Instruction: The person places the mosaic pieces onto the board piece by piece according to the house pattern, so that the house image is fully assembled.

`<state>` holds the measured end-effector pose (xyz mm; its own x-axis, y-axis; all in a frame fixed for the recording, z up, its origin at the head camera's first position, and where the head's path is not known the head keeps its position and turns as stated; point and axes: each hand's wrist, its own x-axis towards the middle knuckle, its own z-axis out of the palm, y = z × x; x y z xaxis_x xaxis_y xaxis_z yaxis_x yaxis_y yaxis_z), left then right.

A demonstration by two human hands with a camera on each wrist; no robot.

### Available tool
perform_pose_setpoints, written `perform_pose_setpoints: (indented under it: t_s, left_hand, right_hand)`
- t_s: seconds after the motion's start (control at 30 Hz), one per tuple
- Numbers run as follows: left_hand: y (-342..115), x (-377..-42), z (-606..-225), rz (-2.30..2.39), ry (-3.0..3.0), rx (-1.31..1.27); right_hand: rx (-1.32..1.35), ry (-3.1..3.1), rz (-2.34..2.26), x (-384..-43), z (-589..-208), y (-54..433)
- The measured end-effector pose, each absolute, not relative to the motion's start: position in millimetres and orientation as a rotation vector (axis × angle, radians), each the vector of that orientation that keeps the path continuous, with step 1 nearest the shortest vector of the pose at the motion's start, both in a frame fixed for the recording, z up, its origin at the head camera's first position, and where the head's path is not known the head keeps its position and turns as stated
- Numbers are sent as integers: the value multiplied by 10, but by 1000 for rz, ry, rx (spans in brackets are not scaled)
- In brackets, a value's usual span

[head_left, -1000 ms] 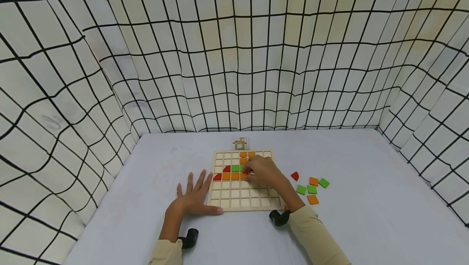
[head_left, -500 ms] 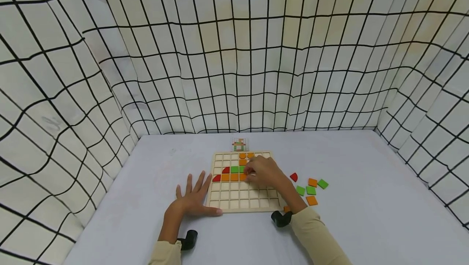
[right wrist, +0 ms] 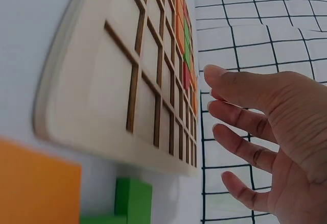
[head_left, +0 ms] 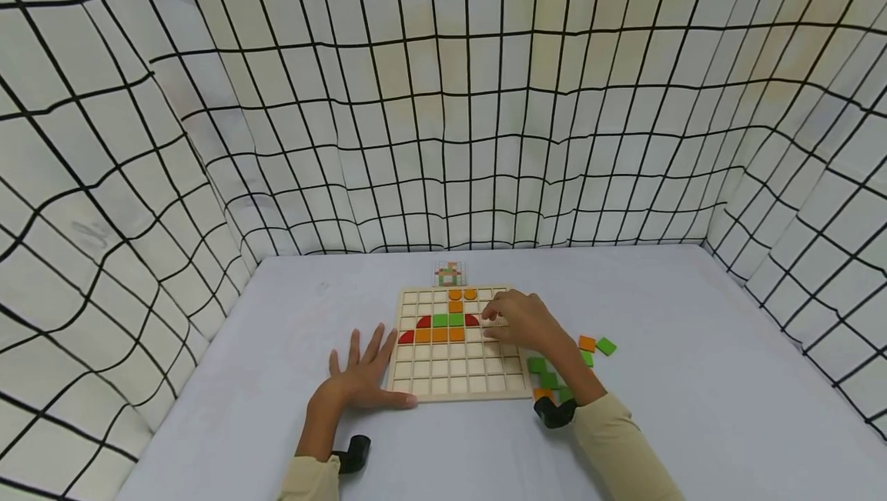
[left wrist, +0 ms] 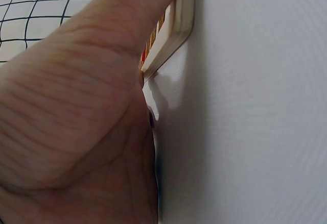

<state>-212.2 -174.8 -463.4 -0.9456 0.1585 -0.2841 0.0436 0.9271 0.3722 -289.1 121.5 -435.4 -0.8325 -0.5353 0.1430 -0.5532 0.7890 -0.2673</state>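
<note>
A wooden grid board [head_left: 443,370] lies on the white table with coloured tiles set in its cells. Two orange round tiles [head_left: 470,295] sit in the top row, above an orange square tile [head_left: 455,307]. Below them, green square tiles [head_left: 440,321] stand between two red quarter-circle tiles [head_left: 472,320]. Another red quarter-circle [head_left: 406,337] begins the row of orange squares [head_left: 422,335]. My left hand [head_left: 356,384] rests spread at the board's left edge, thumb on its front corner. Just above the board's right side hovers my right hand [head_left: 523,320], fingers loosely bent, holding nothing [right wrist: 255,127].
Loose green tiles [head_left: 537,365] and an orange tile [head_left: 543,394] lie by the board's right edge. Farther right are another green tile [head_left: 606,345] and orange tile [head_left: 587,343]. A small pattern card [head_left: 450,273] lies behind the board. Black-lined white netting [head_left: 485,178] surrounds the table.
My right hand has moved right and let go of the red quarter-circle, now visible beside the green squares. Green tiles by the board's right edge have come into sight. My left hand stays put.
</note>
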Motion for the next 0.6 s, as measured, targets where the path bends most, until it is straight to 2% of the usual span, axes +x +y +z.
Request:
perform_pose_setpoints:
  t_s: [0.6]
  left_hand:
    - [-1739, -2139, -4631, 527, 2767, 148]
  right_hand:
    - [700, -2930, 459, -2794, -4361, 2007]
